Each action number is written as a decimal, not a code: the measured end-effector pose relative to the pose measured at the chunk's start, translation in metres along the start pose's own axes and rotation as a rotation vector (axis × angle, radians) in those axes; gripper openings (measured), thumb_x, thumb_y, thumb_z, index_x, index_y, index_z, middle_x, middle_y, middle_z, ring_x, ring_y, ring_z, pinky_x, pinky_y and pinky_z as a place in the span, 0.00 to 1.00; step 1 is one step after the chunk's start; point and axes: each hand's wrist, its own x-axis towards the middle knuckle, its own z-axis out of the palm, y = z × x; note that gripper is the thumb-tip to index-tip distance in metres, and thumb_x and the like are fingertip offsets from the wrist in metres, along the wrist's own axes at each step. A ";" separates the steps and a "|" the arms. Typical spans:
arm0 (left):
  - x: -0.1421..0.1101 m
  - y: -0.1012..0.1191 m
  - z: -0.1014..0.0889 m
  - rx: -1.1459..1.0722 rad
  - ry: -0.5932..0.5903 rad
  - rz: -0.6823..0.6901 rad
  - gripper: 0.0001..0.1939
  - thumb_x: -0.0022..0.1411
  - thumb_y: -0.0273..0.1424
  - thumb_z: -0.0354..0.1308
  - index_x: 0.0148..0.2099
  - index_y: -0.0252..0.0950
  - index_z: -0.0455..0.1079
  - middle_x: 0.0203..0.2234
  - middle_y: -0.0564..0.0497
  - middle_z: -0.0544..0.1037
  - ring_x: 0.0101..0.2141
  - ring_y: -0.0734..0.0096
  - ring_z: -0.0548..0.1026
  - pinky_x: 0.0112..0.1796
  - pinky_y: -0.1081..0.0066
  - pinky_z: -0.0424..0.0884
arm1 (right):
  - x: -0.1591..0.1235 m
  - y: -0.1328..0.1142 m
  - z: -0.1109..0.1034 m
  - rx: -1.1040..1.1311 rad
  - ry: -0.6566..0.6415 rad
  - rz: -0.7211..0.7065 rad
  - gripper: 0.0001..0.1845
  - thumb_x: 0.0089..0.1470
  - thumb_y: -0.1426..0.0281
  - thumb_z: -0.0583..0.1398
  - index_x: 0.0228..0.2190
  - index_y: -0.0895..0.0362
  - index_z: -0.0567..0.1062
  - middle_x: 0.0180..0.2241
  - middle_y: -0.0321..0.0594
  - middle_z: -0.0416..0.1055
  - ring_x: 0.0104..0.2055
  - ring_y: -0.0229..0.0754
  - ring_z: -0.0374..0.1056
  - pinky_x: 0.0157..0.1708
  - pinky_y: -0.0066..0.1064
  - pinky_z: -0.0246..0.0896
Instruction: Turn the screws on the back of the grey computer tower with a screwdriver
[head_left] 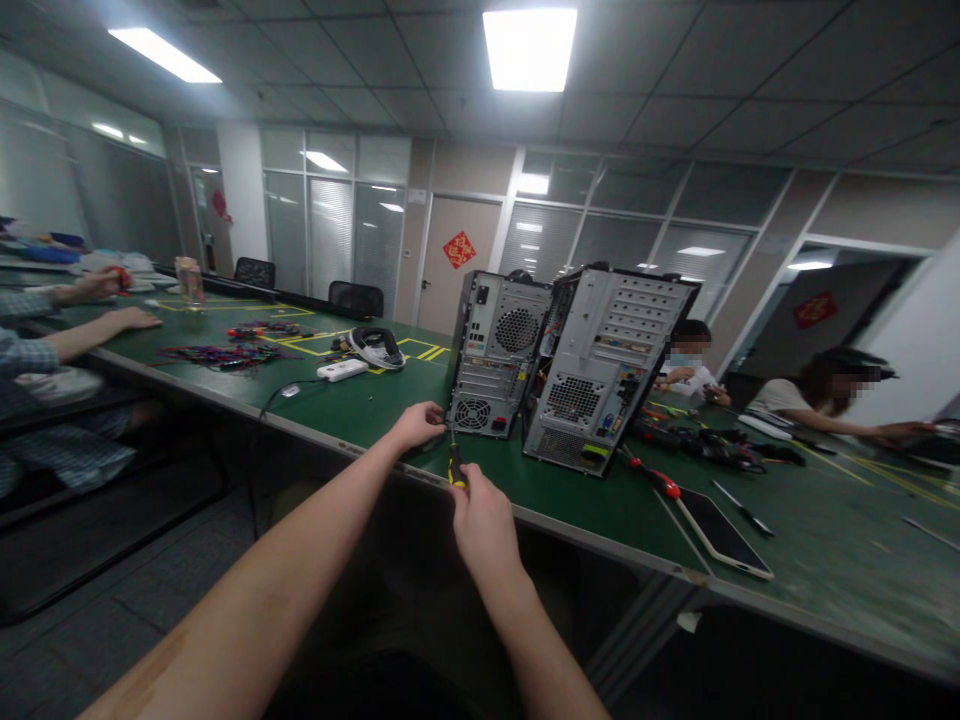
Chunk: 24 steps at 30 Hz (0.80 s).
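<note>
My right hand is closed round the black and yellow handle of a screwdriver. Its shaft points up at the lower left corner of a computer tower, whose back panel with fan grilles and ports faces me. Beside that same corner, my left hand has its fingers curled together; whatever they pinch is too small or hidden to make out. A second computer tower, larger and with its case partly open, stands just to the right.
The green table ends close below my hands. On the left lie a white power strip, a clothes iron and bundled wires. On the right are a phone, red-handled pliers and dark cables. Other people sit around.
</note>
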 end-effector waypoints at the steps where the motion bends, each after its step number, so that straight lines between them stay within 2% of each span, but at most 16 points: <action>1: 0.000 0.000 0.000 -0.001 0.000 0.000 0.17 0.50 0.28 0.68 0.45 0.36 0.76 0.36 0.47 0.85 0.40 0.62 0.83 0.45 0.68 0.77 | 0.000 -0.001 0.000 -0.003 -0.003 0.006 0.09 0.68 0.72 0.58 0.48 0.56 0.73 0.42 0.44 0.80 0.44 0.48 0.78 0.40 0.31 0.65; 6: 0.000 0.001 0.000 -0.005 0.000 -0.018 0.18 0.50 0.28 0.69 0.45 0.36 0.76 0.35 0.48 0.85 0.40 0.63 0.83 0.45 0.69 0.77 | 0.001 -0.003 -0.001 -0.020 -0.012 0.059 0.08 0.70 0.70 0.56 0.47 0.57 0.72 0.40 0.46 0.81 0.41 0.48 0.79 0.37 0.31 0.64; 13: 0.000 0.000 0.000 0.016 -0.008 -0.006 0.17 0.51 0.28 0.68 0.46 0.35 0.76 0.36 0.47 0.85 0.40 0.62 0.83 0.45 0.68 0.77 | -0.001 0.001 0.002 -0.068 -0.029 -0.009 0.08 0.65 0.73 0.60 0.47 0.54 0.73 0.41 0.42 0.80 0.42 0.47 0.78 0.39 0.30 0.63; 24: 0.001 0.000 0.000 0.041 -0.022 -0.017 0.16 0.52 0.27 0.68 0.45 0.35 0.76 0.36 0.47 0.85 0.40 0.63 0.82 0.45 0.69 0.76 | -0.001 -0.003 0.003 -0.040 -0.056 0.040 0.06 0.68 0.70 0.58 0.46 0.56 0.71 0.37 0.43 0.81 0.40 0.48 0.79 0.35 0.31 0.61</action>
